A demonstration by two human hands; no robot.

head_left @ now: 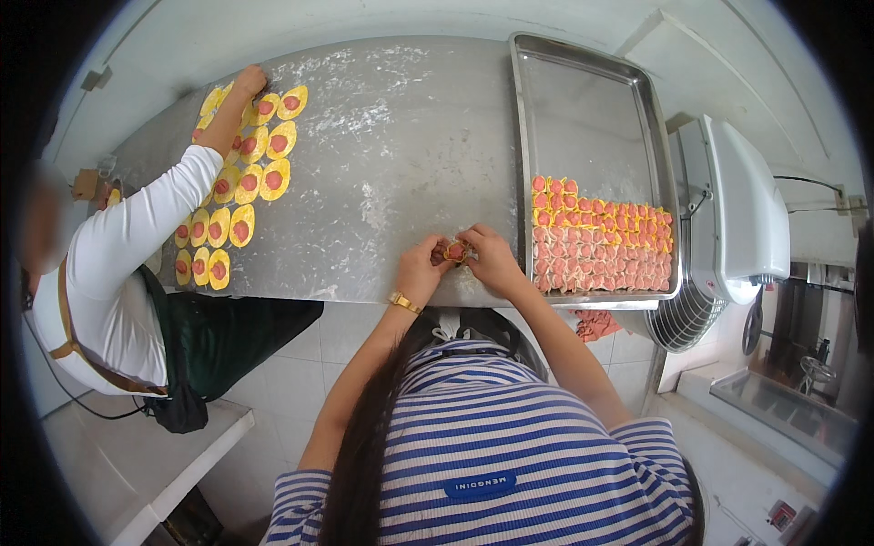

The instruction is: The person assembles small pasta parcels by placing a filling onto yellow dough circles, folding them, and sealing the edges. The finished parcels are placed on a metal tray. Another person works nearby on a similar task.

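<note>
Head view: from here, both hands pinch one yellow-wrapped dumpling, likely light, soft and tearable, best held around its sides.

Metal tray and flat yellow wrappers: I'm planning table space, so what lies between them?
In the head view: grey tabletop with white smears; by its near edge, the left hand and right hand hold a filled wrapper.

My striped shirt is blue and white, my wristwatch gold, my dumpling yellow and pink; the grey worktop is streaked white, wrappers yellow.
</note>
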